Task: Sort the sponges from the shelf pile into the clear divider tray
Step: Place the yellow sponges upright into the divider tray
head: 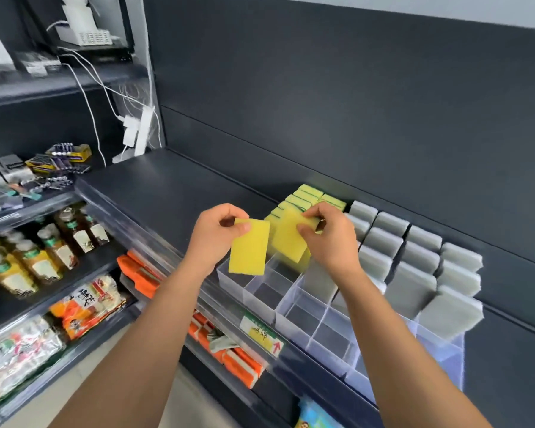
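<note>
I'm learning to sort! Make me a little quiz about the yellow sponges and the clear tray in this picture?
1. True or false: the left hand holds a flat yellow rectangular sponge above the clear plastic divider tray.
2. What colour are the sponges standing in the tray's right-hand rows?
A) orange
B) grey
C) blue
3. Fill the gap: the compartments at the tray's front edge, nearest the person, are mostly ____.

Key:
1. True. The right hand grips a second yellow sponge too.
2. B. The grey rectangular sponges stand upright in the slots on the right.
3. Empty. Several front slots hold nothing.
</note>
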